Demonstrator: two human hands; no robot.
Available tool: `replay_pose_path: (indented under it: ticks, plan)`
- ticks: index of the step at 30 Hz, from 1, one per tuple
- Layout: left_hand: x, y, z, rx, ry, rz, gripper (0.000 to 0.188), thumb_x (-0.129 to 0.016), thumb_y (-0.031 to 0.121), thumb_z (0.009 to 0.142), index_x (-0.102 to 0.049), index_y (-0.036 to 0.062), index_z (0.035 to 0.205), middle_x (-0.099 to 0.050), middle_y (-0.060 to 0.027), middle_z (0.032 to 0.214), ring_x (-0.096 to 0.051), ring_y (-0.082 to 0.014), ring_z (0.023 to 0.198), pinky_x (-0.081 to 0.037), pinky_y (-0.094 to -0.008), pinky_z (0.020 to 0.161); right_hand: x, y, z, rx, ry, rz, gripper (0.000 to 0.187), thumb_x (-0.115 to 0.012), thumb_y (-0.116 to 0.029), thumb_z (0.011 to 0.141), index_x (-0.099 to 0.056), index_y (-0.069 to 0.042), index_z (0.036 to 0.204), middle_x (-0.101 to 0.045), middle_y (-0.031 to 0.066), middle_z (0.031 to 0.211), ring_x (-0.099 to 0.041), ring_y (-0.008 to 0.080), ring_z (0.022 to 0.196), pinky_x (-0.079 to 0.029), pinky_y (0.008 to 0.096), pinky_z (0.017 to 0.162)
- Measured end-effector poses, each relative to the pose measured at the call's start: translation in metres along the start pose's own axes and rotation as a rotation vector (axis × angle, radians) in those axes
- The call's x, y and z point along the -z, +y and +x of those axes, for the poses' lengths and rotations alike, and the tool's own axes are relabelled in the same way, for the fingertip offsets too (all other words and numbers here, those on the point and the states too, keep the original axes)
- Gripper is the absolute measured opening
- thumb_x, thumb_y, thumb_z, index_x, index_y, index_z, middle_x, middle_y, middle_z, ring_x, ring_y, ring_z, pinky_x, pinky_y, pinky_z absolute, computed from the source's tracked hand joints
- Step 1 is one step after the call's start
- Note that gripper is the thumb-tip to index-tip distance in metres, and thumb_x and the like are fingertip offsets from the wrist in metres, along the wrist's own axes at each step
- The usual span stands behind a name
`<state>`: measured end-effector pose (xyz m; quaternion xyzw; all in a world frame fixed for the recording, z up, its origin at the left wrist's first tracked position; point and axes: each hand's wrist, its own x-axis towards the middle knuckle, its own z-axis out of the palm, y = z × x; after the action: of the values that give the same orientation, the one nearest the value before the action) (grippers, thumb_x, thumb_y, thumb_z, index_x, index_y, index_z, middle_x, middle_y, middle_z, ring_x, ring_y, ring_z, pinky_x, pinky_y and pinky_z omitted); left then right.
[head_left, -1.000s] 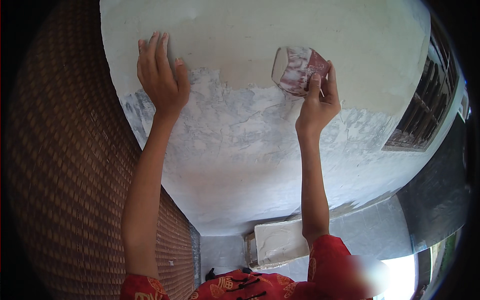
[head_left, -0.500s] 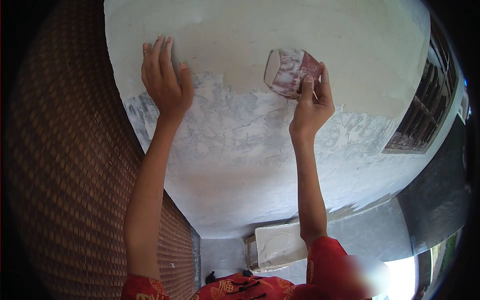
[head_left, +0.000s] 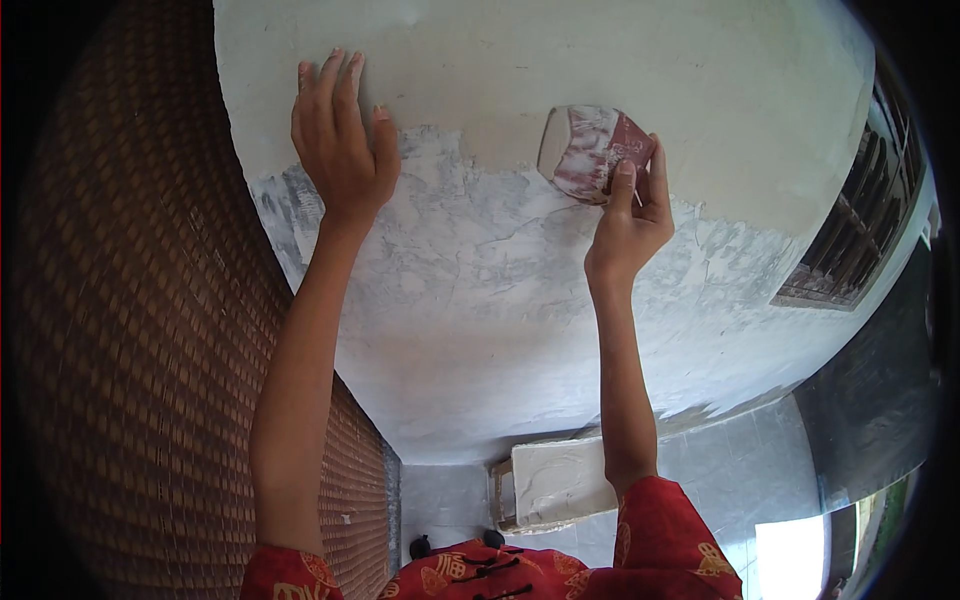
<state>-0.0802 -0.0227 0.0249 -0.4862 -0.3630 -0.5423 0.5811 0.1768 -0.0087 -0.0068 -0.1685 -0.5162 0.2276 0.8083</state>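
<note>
My right hand (head_left: 636, 215) grips a dark red, plaster-smeared putty scraper (head_left: 592, 152) by its edge, thumb on the near face. The scraper's left part, coated with pale putty, lies close against the wall (head_left: 520, 290); whether it touches along its whole edge I cannot tell. At the left, my left hand (head_left: 345, 150) rests on the wall with its fingers stretched upward, holding nothing. Above, the wall has a smooth beige-grey coat. Below that coat's ragged edge, the surface is patchy white and grey.
A brown woven panel (head_left: 150, 300) runs along the left. Low by the wall stands a putty-covered board (head_left: 562, 485) on the grey tiled floor (head_left: 445, 500). A slatted window opening (head_left: 845, 225) is at the right, with a dark smooth surface (head_left: 870, 390) below it.
My left hand has slid slightly up and right on the wall. The right hand, with the scraper, has shifted a little to the right in view.
</note>
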Motion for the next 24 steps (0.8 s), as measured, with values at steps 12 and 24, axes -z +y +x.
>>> replay_pose_path:
  ticks: [12,24]
  plan:
    - [0.021,0.006,-0.01,-0.056,-0.125,-0.162,0.049,-0.049,0.021,0.094,-0.047,0.0054,0.14,-0.046,-0.0129,0.144,-0.036,-0.0378,0.139,-0.028,-0.0512,0.112,0.046,-0.055,-0.012,0.041,0.109,-0.013,0.043,-0.055,-0.006,0.098,-0.045,0.009,0.138,-0.062,0.0205,0.12,-0.064,0.0208,0.104,-0.056,0.0318,0.086]
    - [0.082,0.055,-0.028,0.053,-0.213,-0.364,0.05,-0.051,0.018,0.092,-0.047,0.0044,0.14,-0.046,-0.0125,0.145,-0.034,-0.0388,0.14,-0.028,-0.0525,0.112,0.055,-0.121,-0.063,0.109,0.022,-0.257,0.038,-0.058,-0.01,0.098,-0.05,0.011,0.129,-0.066,0.0204,0.111,-0.066,0.0184,0.099,-0.054,0.0285,0.084]
